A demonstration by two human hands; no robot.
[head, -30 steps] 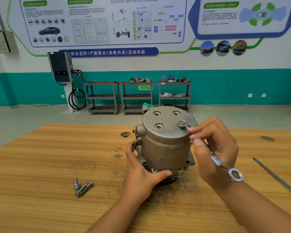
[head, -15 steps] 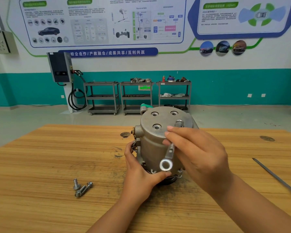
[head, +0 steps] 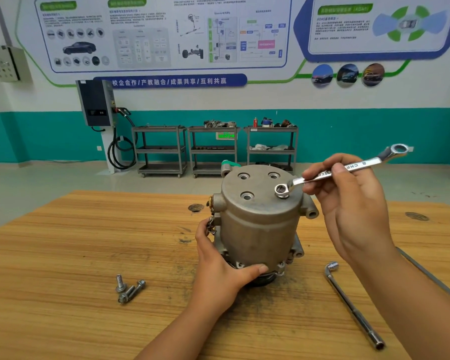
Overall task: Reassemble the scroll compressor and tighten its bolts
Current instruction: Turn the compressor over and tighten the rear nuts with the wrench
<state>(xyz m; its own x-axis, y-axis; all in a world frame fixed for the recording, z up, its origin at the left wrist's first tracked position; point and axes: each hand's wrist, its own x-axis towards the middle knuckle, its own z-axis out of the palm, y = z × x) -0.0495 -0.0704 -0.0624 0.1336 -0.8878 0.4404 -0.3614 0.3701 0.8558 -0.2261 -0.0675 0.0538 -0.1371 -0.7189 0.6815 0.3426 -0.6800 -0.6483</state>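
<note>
The grey scroll compressor (head: 257, 224) stands upright on the wooden table (head: 63, 255). My left hand (head: 218, 268) grips its lower left side, thumb across the front flange. My right hand (head: 348, 203) holds a silver ring spanner (head: 343, 170) by its shaft. One ring end of the spanner sits over a bolt (head: 282, 190) on the right of the compressor's top face; the other end points up and right. Three empty bolt holes (head: 246, 196) show in the top face. Three loose bolts (head: 129, 289) lie on the table at the left.
An L-shaped socket wrench (head: 353, 305) lies on the table to the right of the compressor. A thin metal bar (head: 431, 279) lies beyond it, partly behind my right forearm. Shelving carts (head: 213, 149) and a charger stand against the far wall.
My right hand swung the spanner from the near side round to the far right, with one ring end on the top bolt. The socket wrench has come into sight.
</note>
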